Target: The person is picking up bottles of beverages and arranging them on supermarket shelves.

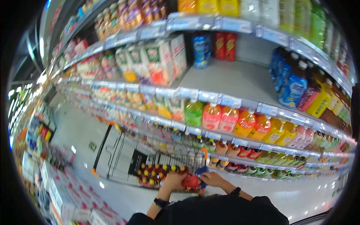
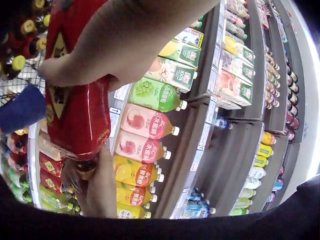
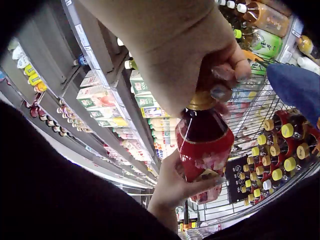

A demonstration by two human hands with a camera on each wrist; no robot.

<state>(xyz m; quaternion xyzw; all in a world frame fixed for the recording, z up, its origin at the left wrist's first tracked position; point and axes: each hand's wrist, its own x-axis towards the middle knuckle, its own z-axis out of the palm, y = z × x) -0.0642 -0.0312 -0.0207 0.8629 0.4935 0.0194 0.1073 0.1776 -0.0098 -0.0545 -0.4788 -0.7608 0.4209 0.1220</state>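
A dark drink bottle with a red label [image 3: 205, 155] is held over the shopping cart. My left hand [image 1: 174, 182] grips it round the body, thumb lying across the label in the left wrist view. At the bottle's other end my right hand [image 1: 212, 179] curls its fingers at the gold-brown cap [image 3: 200, 101]; in the right wrist view this hand hides part of the cap. Below, several similar dark bottles [image 3: 280, 155] with yellow and brown caps stand together in the wire cart [image 1: 183, 159]. A blue cloth-like piece [image 3: 295, 82] is at the cart's edge, close to my right hand.
Drink shelves [image 1: 232, 75] run along the far side, with fruit-drink bottles [image 1: 212, 116], juice cartons [image 1: 159, 62] and blue bottles [image 1: 294, 86]. Stacked white boxes [image 1: 63, 191] border the aisle floor [image 1: 80, 131] at the left.
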